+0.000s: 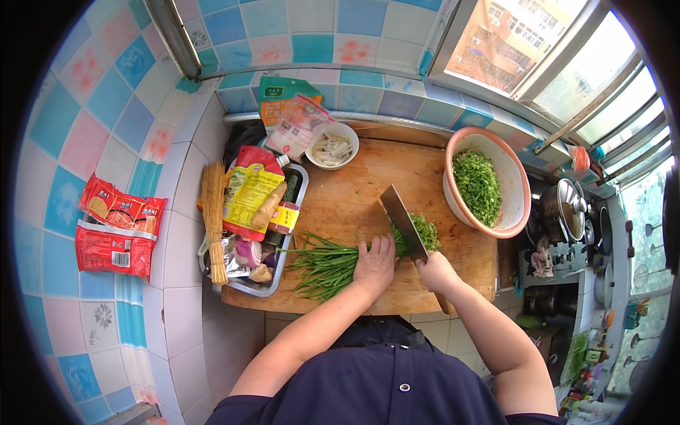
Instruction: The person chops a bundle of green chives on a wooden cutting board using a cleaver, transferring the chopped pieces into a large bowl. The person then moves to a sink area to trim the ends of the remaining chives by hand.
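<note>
Long, thin green chives (322, 263) are being pressed flat onto the wooden cutting board (333, 202) beneath the curled fingers of the left grip (376, 265). A cleaver (404, 218) is being held by its handle in the right grip (437, 273); chopped chives (426, 230) are being partly screened by it. The left side is being crowded by a packed metal tray (304, 188), the right by an orange-rimmed bowl (513, 180).
</note>
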Tool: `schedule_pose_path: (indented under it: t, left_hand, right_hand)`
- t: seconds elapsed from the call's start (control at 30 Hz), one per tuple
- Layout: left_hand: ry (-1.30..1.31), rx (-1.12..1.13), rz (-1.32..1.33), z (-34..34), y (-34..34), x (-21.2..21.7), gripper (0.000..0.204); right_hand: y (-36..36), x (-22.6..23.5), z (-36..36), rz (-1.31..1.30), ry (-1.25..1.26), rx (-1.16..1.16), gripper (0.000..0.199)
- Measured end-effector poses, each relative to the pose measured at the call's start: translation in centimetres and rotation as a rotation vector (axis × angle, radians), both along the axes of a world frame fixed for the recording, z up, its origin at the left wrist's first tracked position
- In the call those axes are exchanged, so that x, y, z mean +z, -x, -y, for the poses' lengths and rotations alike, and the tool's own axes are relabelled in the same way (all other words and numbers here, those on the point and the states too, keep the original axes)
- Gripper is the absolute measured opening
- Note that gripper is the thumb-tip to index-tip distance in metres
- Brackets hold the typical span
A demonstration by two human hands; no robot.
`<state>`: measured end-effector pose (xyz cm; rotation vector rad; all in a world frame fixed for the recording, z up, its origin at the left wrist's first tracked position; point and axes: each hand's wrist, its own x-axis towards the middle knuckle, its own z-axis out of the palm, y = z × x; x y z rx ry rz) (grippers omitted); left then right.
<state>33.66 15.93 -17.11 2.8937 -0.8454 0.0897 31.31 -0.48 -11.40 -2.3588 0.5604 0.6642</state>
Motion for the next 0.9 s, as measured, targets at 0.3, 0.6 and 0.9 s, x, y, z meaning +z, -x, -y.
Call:
schedule_pose_path:
  t: [0.3,0.6,0.9]
  left_hand:
    - [0.168,0.038,-0.017,-1.6,-0.2,1.6,0.066]
    - [0.075,0.038,-0.007,-0.9,-0.3,0.3,0.063]
    - [-0.022,-0.014,0.028,-1.0,-0.2,0.6,0.058]
  right_hand:
    - [-0.8,4.1,-1.1,0.034,-0.116,-0.145,0.03]
    - [2.4,6.3,0.1,0.039,0.015,0.009,0.031]
    - [0.1,5.1,-0.3,-0.075,0.119,0.126,0.029]
